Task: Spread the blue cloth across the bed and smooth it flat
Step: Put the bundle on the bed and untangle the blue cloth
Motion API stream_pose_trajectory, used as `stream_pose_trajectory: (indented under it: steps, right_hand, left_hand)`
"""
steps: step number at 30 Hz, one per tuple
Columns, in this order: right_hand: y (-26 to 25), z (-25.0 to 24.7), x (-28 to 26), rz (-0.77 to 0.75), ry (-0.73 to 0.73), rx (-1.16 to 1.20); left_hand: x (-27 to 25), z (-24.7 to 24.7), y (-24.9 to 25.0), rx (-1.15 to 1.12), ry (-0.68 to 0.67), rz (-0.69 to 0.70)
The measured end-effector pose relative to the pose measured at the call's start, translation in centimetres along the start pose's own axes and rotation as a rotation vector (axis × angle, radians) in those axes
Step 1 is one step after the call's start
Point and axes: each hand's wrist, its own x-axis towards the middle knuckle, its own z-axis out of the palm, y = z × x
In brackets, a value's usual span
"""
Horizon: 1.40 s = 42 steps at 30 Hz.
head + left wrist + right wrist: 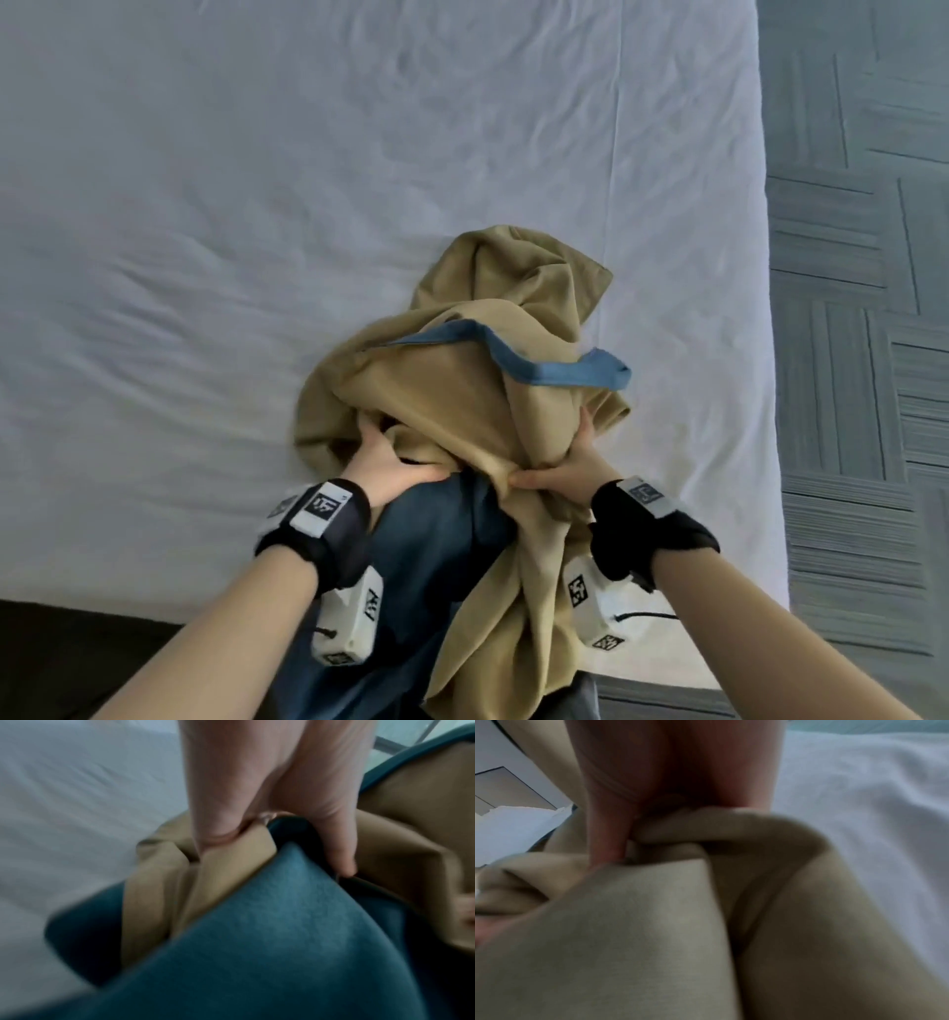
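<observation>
I'm standing at the bed (359, 154), white sheet all wrinkly. The blue cloth (436, 555), tan on its other side, is sitting bunched in a heap near the bed's near edge. My left hand (382, 462) is gripping a fold of it, and my right hand (565, 473) is pinching another tan bunch.

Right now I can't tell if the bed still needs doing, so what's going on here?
A person is unbundling a cloth that is blue on one side and tan on the other, at the near edge of the white bed. The left hand and right hand each grip a fold of it. It is bunched in a heap, mostly tan side up, not yet spread or smoothed.
</observation>
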Motion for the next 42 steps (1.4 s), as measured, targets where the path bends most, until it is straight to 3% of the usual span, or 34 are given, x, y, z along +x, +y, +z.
stream_pose_trajectory:
  steps: [3,6,9,13,16,18,20,24,26,28,33,35,39,42]
  right_hand:
    - [-0.9,1.6,0.4,-0.047,-0.007,0.024]
    - [-3.0,1.0,1.0,-0.130,-0.008,-0.031]
    - [-7.5,-1.9,2.3,-0.236,0.050,-0.036]
    - [-17.0,-7.4,5.1,-0.405,0.230,0.087]
    - [-23.1,-11.1,6.7,-0.448,0.346,0.151]
    - [-24.7,-12.5,7.3,-0.467,0.356,0.164]
    - [-24.3,-12.5,7.5,-0.478,0.335,0.119]
    - [-18.9,-8.8,7.0,-0.454,0.268,-0.308]
    - [-15.2,-6.3,5.7,-0.499,0.166,-0.452]
    - [-11.3,-4.1,4.4,-0.528,0.126,-0.755]
    - [-3.6,0.7,-0.6,-0.526,0.123,-1.211]
    - [-1.5,2.1,-2.6,-0.524,0.082,-1.283]
    - [2.2,4.2,-4.7,-0.496,-0.206,-1.333]
    - [2.4,4.6,-5.4,-0.385,-0.024,-0.861]
  left_hand:
    - [0.4,3.3,2.7,0.057,-0.037,0.111]
    - [0.4,3.5,5.8,0.069,0.006,0.207]
    - [0.1,1.5,11.0,0.020,0.155,0.365]
    - [1.1,-3.2,21.9,0.000,0.308,0.555]
    - [2.5,-6.7,28.5,0.096,0.370,0.672]
    - [3.1,-7.7,30.4,0.222,0.403,0.703]
    - [3.5,-7.2,30.1,0.242,0.366,0.683]
    - [3.6,-2.8,25.2,-0.086,-0.026,0.552]
    - [3.3,-1.1,21.8,-0.212,-0.086,0.421]
    - [2.8,-0.2,18.1,-0.283,-0.109,0.293]
    - [0.9,-1.5,10.5,-0.728,-0.210,-0.063]
    - [0.5,-2.6,8.7,-0.671,-0.229,-0.056]
    - [-0.6,-1.7,7.1,-0.200,-0.156,0.117]
    - [-1.4,-0.9,5.5,0.140,-0.059,0.269]
